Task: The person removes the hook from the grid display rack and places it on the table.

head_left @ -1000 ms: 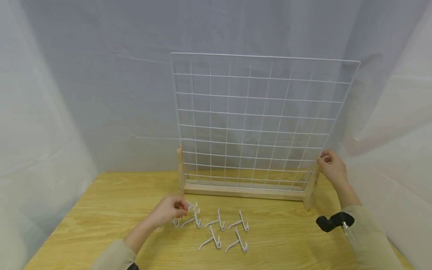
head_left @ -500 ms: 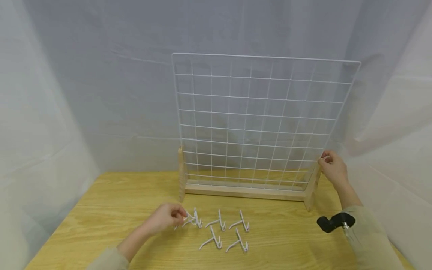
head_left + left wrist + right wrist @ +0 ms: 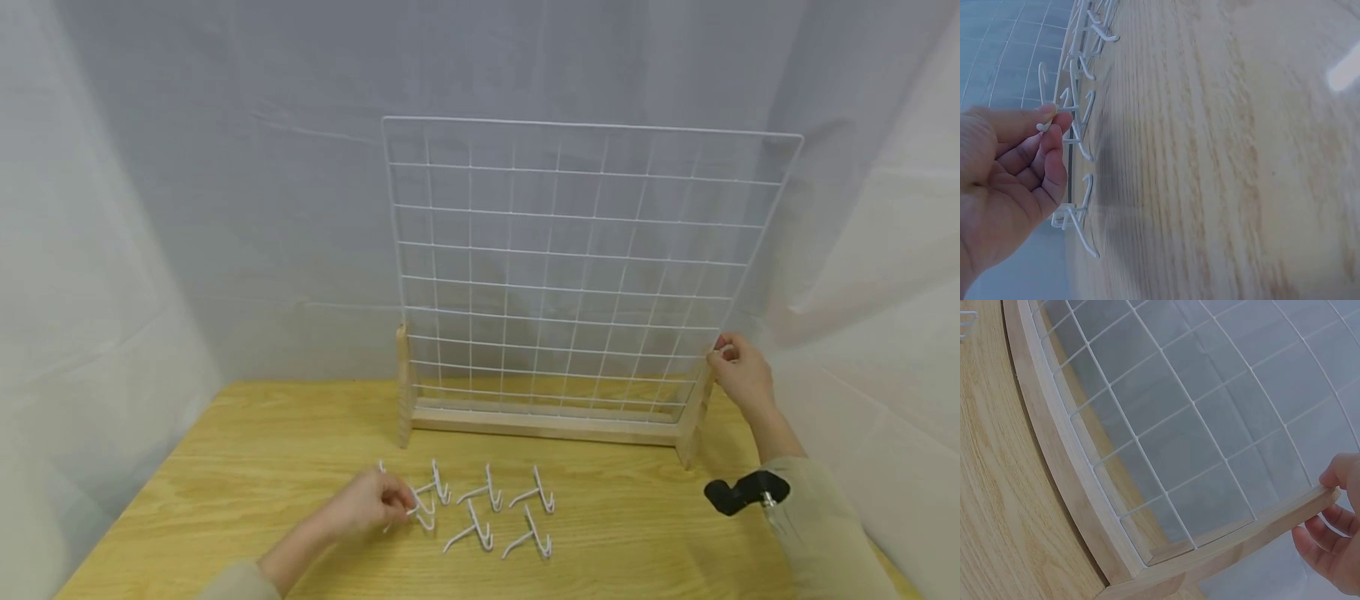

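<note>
My left hand (image 3: 366, 506) pinches a white wire hook (image 3: 1043, 84) between thumb and fingertips, low over the table's left middle. Beside and partly behind the fingers lie other white hooks, one of them (image 3: 437, 483) just to the right. Over at the right, my right hand (image 3: 744, 379) holds the top of the stand's wooden right upright (image 3: 1254, 534), thumb on one side and fingers on the other. A white wire grid panel (image 3: 562, 287) stands upright in this wooden stand (image 3: 540, 427).
Several more white hooks (image 3: 472, 532) lie in two rows in front of the stand on the wooden table (image 3: 622, 525). Pale curtains (image 3: 225, 208) hang behind and on both sides. A black device (image 3: 746, 492) is strapped at the right sleeve.
My left hand has moved down, toward the table's front, with the pinched hook now slightly nearer the front row. The right hand keeps its place on the upright.
</note>
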A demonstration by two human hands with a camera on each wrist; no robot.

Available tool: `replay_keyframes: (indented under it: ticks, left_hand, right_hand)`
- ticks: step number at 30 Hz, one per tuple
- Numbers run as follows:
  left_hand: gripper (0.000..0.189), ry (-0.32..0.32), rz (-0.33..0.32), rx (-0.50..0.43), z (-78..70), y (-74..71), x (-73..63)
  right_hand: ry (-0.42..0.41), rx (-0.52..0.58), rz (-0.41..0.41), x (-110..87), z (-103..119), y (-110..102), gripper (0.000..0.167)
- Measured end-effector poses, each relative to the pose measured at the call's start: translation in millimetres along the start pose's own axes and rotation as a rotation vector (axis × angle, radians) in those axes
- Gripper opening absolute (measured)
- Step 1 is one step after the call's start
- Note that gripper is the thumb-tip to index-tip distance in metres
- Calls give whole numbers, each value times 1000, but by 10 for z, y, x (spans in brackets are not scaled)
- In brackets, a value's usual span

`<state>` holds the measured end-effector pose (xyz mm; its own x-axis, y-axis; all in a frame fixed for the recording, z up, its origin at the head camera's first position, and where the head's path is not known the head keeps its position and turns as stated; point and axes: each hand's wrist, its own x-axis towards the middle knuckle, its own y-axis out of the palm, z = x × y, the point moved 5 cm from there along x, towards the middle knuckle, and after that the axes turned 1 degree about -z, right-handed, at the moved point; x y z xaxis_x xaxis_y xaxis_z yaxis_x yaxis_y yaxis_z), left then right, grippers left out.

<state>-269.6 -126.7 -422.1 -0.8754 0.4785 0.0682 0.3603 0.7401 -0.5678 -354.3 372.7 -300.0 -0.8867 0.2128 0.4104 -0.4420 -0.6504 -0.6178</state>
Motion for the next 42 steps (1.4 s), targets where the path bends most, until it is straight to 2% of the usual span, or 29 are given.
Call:
replay_keyframes:
  ticks: [4,12,21,31,42]
  left_hand:
    - [15,23,5,10,11,35,1]
    - [10,32,25,3,-29,56,-9]
    - [9,-8,55,19,-15,80,-24]
    - [10,-6,45,62,66,111,-39]
    - [8,12,20,123,60,79,-66]
  right_hand:
    - [-3,1,-1,-1,13,-1,22]
    - [-8,6,-2,-9,28,-8,22]
    - [5,1,4,-8,0,-14,22]
    - [-5,-5,0,-34,40,-36,22]
    - [-2,20,4,-49,35,-30,25]
